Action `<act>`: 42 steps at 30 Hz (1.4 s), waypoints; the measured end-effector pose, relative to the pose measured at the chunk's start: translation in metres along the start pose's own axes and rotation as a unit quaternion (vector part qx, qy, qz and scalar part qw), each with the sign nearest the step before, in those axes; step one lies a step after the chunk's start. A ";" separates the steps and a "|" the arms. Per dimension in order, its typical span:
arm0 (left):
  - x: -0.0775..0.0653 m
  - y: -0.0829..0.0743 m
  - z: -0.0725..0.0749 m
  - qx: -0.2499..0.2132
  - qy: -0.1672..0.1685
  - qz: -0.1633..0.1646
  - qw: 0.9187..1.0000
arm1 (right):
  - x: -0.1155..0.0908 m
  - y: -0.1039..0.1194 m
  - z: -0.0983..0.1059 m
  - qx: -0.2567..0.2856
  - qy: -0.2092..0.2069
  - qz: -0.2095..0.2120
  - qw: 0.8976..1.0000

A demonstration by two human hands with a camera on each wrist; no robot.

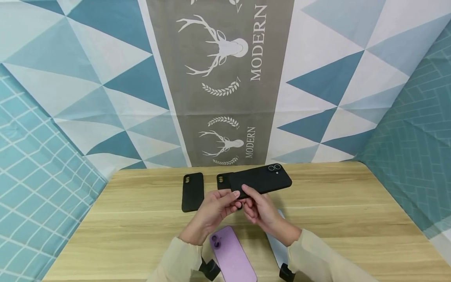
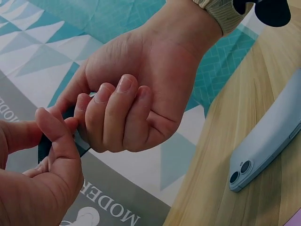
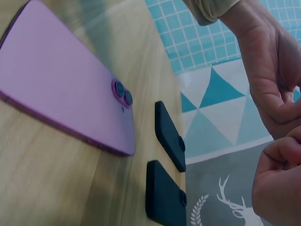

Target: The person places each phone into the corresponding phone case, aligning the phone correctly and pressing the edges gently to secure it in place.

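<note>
Sleeves: the near edge is crossed by two cream sleeves point(image 1: 184, 256), with small black wrist cameras point(image 1: 210, 270) worn beside them.
Left hand: the left hand point(image 1: 215, 209) is nearly closed; the near left corner of the phone is pinched between thumb and fingers.
Right hand: by the right hand point(image 1: 265, 213), fingers curled toward the palm, the phone's near edge is gripped, the thumb pressed on its back.
Black phone: the black phone point(image 1: 260, 180) is held above the tabletop point(image 1: 352, 203), lenses toward the far right; whether a case is fitted cannot be told.
Handling: it is judged stiff, fairly light, perhaps slippery and glass-fronted; best held by the long edges, lenses left untouched.
Lilac phone: the lilac phone point(image 1: 234, 256) is laid back up, between the forearms.
Pale blue phone: the pale blue phone point(image 1: 277, 248) is partly hidden by the right forearm.
Cases: one black case point(image 1: 192, 194) is seen whole; a second black case point(image 1: 222, 180) is partly covered in the head view.
</note>
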State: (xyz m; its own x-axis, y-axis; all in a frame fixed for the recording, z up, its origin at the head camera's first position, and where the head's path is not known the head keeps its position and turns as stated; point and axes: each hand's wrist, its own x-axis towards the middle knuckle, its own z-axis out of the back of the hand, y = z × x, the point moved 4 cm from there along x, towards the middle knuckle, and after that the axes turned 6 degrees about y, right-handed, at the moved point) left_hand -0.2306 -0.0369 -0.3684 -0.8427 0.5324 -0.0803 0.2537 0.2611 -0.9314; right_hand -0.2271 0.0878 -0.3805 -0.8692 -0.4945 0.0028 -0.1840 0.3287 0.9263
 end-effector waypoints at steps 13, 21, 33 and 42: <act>-0.002 0.000 -0.001 -0.018 -0.031 0.009 0.999 | -0.008 0.012 0.026 -0.059 -0.117 0.032 0.991; 0.000 0.005 -0.004 -0.018 0.018 0.009 1.000 | -0.009 0.024 0.029 0.019 -0.126 0.082 0.988; -0.001 0.008 -0.003 0.004 0.065 0.037 0.997 | -0.015 0.024 0.033 0.056 -0.128 0.017 0.990; -0.002 0.009 -0.002 0.031 0.065 0.027 0.997 | -0.015 0.019 0.033 0.025 -0.089 -0.020 0.995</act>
State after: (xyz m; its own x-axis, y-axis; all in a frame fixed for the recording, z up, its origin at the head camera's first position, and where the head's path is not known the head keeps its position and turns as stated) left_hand -0.2261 -0.0341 -0.3758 -0.7588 0.6452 -0.0890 0.2647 0.1806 -0.9473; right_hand -0.2326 0.1286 -0.3752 -0.9276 -0.3585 -0.1053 -0.2393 0.3533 0.9044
